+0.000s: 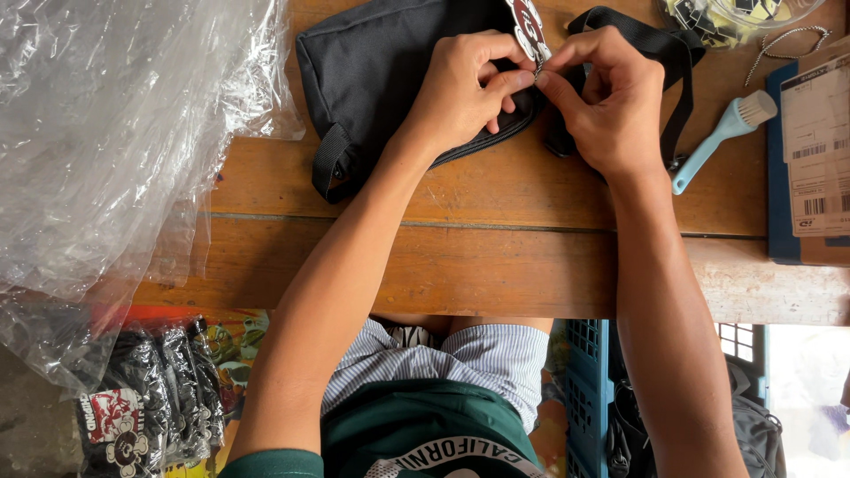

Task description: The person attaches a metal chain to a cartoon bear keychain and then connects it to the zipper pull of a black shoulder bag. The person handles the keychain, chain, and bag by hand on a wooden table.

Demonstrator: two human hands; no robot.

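Black fabric pouch bag [390,62] lies flat at the far side of the wooden worktop [496,265], zipper edge turned toward the person, so the zip is within easy reach of both hands. Its black strap [677,80] loops off to the right and trails back toward the near side.

Left hand [460,88] rests on the bag, thumb and forefinger pressed together at the zipper end; the weight of the palm seems to pin the fabric down. Right hand [611,97] meets it tip to tip, fingers pinching a small metal ring or clasp just below a red-and-white tag [529,22]. What exactly sits between the fingertips is too small to tell. Both forearms cross the near edge of the worktop, which steadies the fine work.

Light blue brush [722,137] lies just right of the strap, bristles toward the far edge. A ball chain [784,44] curls near the far right corner, beside a clear bag of small pieces [708,22]. Blue-edged board with paper labels [815,150] at the right edge. Crumpled clear plastic sheeting [115,142] covers the left end and hangs over it. Below, on the floor side, bundled black items in wrap [146,398] and a blue crate [584,389].
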